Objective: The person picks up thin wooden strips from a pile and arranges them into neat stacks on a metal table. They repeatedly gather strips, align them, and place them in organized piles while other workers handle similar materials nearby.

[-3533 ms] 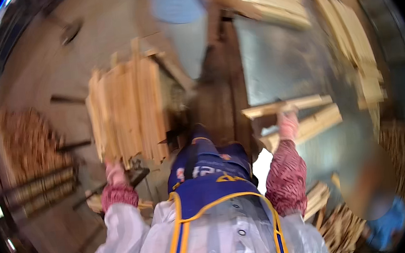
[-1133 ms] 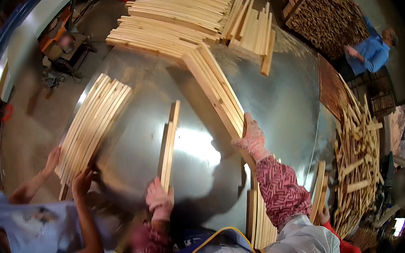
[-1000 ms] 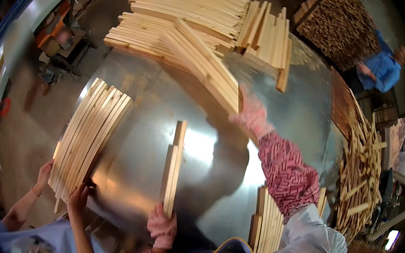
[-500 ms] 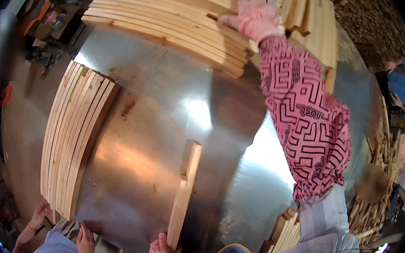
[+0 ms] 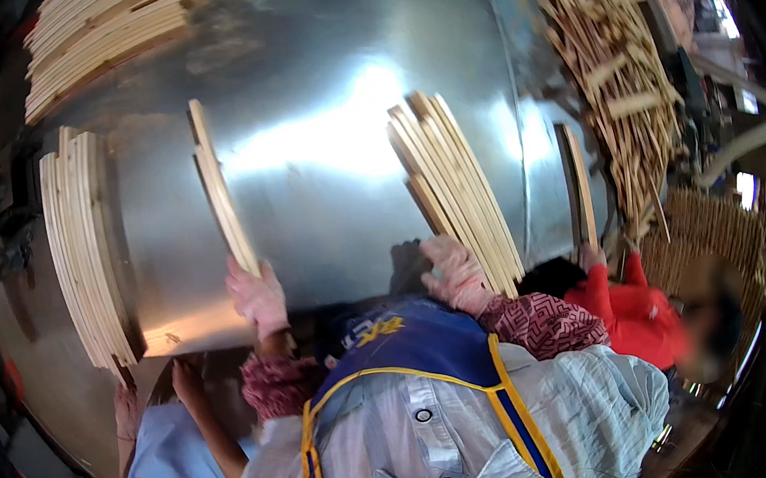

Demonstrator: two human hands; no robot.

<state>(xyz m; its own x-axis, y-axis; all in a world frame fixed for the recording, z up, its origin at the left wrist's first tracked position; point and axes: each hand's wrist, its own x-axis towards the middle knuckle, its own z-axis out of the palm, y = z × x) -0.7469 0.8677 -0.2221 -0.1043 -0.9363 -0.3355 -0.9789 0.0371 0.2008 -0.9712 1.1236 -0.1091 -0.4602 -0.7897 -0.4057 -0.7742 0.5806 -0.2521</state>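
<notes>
My left hand [image 5: 259, 299], in a pink glove, is closed around the near end of a pale wooden strip [image 5: 229, 208]. The strip points away across the metal tabletop [image 5: 324, 208], and a stepped edge shows along its far part. At the near left side of a bundle of wooden strips [image 5: 461, 184], my right hand [image 5: 457, 273], also gloved, touches the leftmost strips with its fingers apart. It covers the near end of a shorter strip, and the contact underneath is hidden. Patterned sleeves cover both my forearms.
Another stack of strips [image 5: 86, 251] lies at the left edge, beside a co-worker in light blue [image 5: 178, 466]. Further strips [image 5: 105, 35] lie at the far left. A person in red [image 5: 633, 306] holds a strip [image 5: 580, 186] at right, near a scrap-wood heap [image 5: 613, 75].
My view has swung to the right. My right hand has come back from the far stack to the near bundle. My left hand still holds its strip.
</notes>
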